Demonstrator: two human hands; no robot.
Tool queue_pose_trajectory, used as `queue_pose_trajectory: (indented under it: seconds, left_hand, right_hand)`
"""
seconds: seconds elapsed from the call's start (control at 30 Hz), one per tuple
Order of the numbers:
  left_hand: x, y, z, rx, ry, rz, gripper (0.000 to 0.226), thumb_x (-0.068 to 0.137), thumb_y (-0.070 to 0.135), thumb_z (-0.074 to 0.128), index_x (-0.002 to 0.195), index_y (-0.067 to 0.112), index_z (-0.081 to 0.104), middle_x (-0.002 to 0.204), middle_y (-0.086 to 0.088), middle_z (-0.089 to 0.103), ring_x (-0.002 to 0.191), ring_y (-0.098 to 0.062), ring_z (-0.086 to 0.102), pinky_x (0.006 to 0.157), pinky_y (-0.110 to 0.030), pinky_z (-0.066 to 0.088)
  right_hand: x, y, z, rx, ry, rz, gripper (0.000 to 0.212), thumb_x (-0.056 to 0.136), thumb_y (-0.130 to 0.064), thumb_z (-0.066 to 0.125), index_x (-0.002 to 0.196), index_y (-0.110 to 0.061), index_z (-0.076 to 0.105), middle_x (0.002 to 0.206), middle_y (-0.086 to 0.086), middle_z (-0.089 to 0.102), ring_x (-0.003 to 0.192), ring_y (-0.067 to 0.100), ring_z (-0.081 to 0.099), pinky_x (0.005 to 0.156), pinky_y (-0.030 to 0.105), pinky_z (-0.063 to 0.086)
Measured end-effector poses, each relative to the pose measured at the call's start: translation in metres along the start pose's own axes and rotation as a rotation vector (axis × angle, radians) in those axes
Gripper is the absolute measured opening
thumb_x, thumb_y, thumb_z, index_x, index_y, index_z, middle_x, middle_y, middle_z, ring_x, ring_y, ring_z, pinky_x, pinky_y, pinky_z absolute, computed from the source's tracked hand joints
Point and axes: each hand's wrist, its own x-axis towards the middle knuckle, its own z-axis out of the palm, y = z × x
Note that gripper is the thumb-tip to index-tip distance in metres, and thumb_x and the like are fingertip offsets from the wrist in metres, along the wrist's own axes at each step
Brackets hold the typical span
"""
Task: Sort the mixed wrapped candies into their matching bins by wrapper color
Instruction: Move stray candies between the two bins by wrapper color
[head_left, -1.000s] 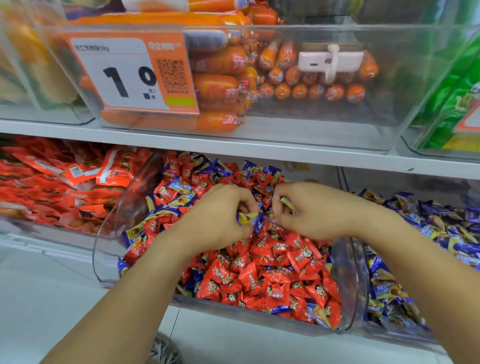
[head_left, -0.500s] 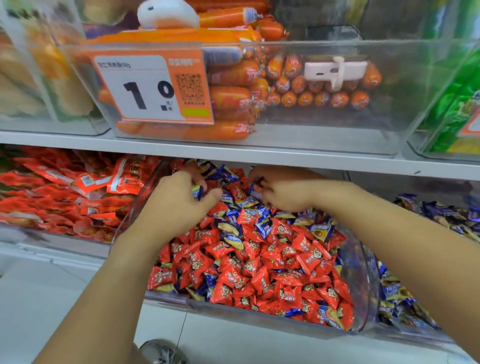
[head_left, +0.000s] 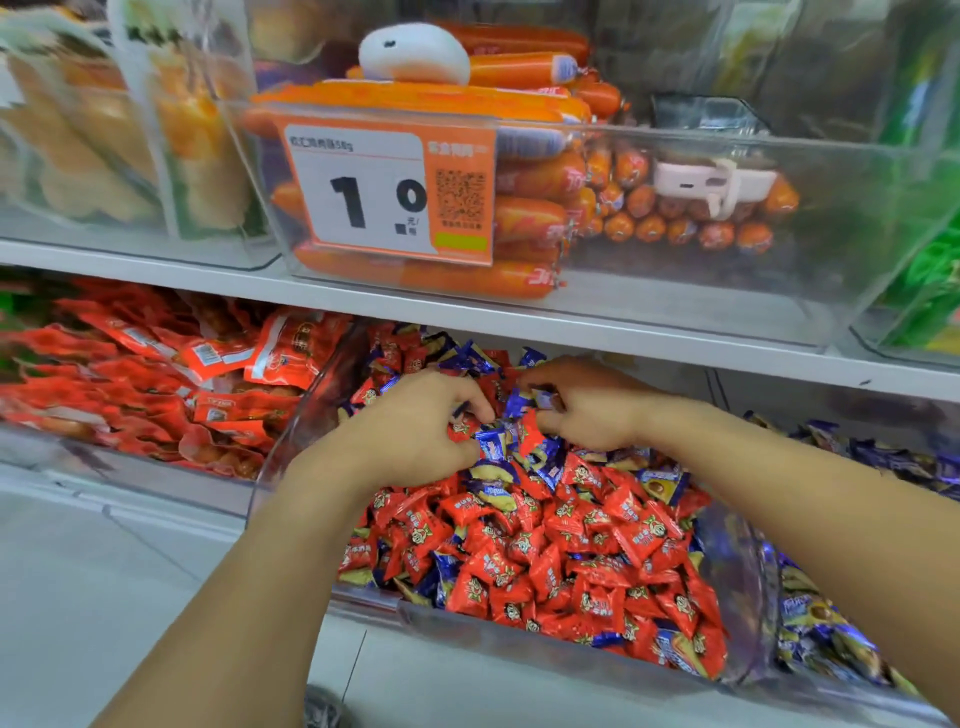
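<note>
A clear bin (head_left: 748, 582) brims with red candies (head_left: 524, 561) mixed with blue candies (head_left: 550, 462); the bin to its right (head_left: 831, 691) holds blue ones. Left hand (head_left: 415, 431) and right hand (head_left: 587, 402), fingers curled, pinch blue wrappers at the pile's back. Above, orange sausages (head_left: 524, 218) fill a bin behind a price tag (head_left: 384, 195).

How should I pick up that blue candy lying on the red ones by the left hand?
Pinch the blue candy by its crimped wrapper end, coming from above. It lies flat atop the red candies, so its top is exposed while neighbours crowd its sides.
</note>
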Motion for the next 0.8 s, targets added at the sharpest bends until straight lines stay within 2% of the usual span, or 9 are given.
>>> queue_pose_trajectory:
  seconds: [0.07, 0.13, 0.23, 0.37, 0.5, 0.57, 0.63, 0.73, 0.8]
  left_hand:
    - [0.004, 0.002, 0.002, -0.037, 0.009, -0.014, 0.017, 0.087, 0.025, 0.065, 0.104, 0.028, 0.066, 0.075, 0.004, 0.057, 0.054, -0.004, 0.049, 0.054, -0.019, 0.041]
    - [0.008, 0.004, 0.005, -0.066, 0.042, -0.022, 0.018, 0.087, 0.037, 0.064, 0.101, 0.027, 0.068, 0.09, 0.002, 0.067, 0.071, -0.01, 0.06, 0.071, -0.028, 0.052]
    - [0.013, 0.007, 0.013, 0.061, 0.045, -0.023, 0.038, 0.084, 0.052, 0.065, 0.109, 0.025, 0.068, 0.106, 0.003, 0.066, 0.098, -0.018, 0.061, 0.084, -0.036, 0.053]
    - [0.021, 0.016, 0.02, 0.185, 0.003, -0.011, 0.014, 0.085, 0.034, 0.07, 0.093, 0.023, 0.067, 0.101, 0.003, 0.066, 0.096, -0.019, 0.061, 0.078, -0.034, 0.053]
    - [0.02, 0.016, 0.018, 0.069, 0.019, -0.002, 0.008, 0.086, 0.021, 0.069, 0.086, 0.021, 0.061, 0.09, 0.003, 0.065, 0.076, -0.009, 0.059, 0.064, -0.02, 0.045]
    - [0.017, 0.016, 0.013, -0.067, 0.056, -0.001, 0.01, 0.086, 0.02, 0.069, 0.084, 0.019, 0.06, 0.071, 0.006, 0.059, 0.049, 0.001, 0.05, 0.045, -0.009, 0.032]
    - [0.016, 0.015, 0.009, -0.21, 0.099, -0.03, 0.011, 0.086, 0.02, 0.068, 0.084, 0.016, 0.058, 0.063, 0.005, 0.055, 0.037, -0.003, 0.041, 0.037, -0.011, 0.028]
    - [0.02, 0.018, 0.008, -0.288, 0.165, -0.043, 0.013, 0.085, 0.022, 0.068, 0.083, 0.017, 0.056, 0.066, 0.0, 0.056, 0.036, -0.006, 0.037, 0.038, -0.019, 0.029]
    - [0.026, 0.021, 0.012, -0.248, 0.193, -0.028, 0.013, 0.084, 0.023, 0.067, 0.086, 0.019, 0.055, 0.072, 0.001, 0.056, 0.049, -0.011, 0.047, 0.046, -0.027, 0.035]
  right_hand:
    - [-0.007, 0.003, -0.01, 0.051, 0.028, 0.074, 0.025, 0.095, -0.024, 0.058, 0.119, -0.018, 0.057, 0.11, 0.001, 0.061, 0.096, 0.024, 0.059, 0.071, 0.028, 0.04]
    - [-0.016, 0.005, -0.017, 0.068, 0.017, 0.132, 0.031, 0.097, -0.027, 0.055, 0.128, -0.027, 0.052, 0.108, -0.004, 0.057, 0.082, 0.013, 0.056, 0.064, 0.02, 0.037]
    - [-0.026, 0.006, -0.021, -0.016, -0.012, 0.073, 0.028, 0.095, -0.034, 0.061, 0.117, -0.018, 0.058, 0.106, 0.004, 0.064, 0.083, 0.021, 0.056, 0.067, 0.03, 0.039]
    - [-0.033, 0.014, -0.021, -0.122, -0.107, 0.054, 0.038, 0.091, -0.037, 0.069, 0.125, -0.021, 0.063, 0.115, -0.001, 0.062, 0.099, 0.014, 0.054, 0.082, 0.026, 0.041]
    - [-0.039, 0.022, -0.027, -0.076, -0.126, 0.145, 0.051, 0.096, -0.041, 0.06, 0.141, -0.02, 0.051, 0.135, 0.006, 0.057, 0.115, 0.023, 0.057, 0.099, 0.036, 0.045]
    - [-0.043, 0.021, -0.032, 0.017, -0.121, 0.214, 0.05, 0.098, -0.044, 0.055, 0.142, -0.024, 0.046, 0.129, -0.001, 0.058, 0.097, 0.012, 0.061, 0.084, 0.024, 0.049]
    - [-0.044, 0.018, -0.032, 0.144, -0.132, 0.23, 0.028, 0.099, -0.044, 0.053, 0.123, -0.028, 0.053, 0.108, -0.002, 0.066, 0.066, 0.004, 0.054, 0.058, 0.017, 0.046]
    - [-0.037, 0.016, -0.027, 0.236, -0.17, 0.213, 0.038, 0.103, -0.031, 0.051, 0.138, -0.015, 0.048, 0.103, 0.007, 0.072, 0.046, 0.005, 0.054, 0.051, 0.025, 0.047]
    - [-0.03, 0.014, -0.022, 0.279, -0.182, 0.24, 0.047, 0.104, -0.018, 0.046, 0.148, -0.029, 0.034, 0.097, 0.003, 0.069, 0.042, 0.002, 0.053, 0.046, 0.022, 0.045]
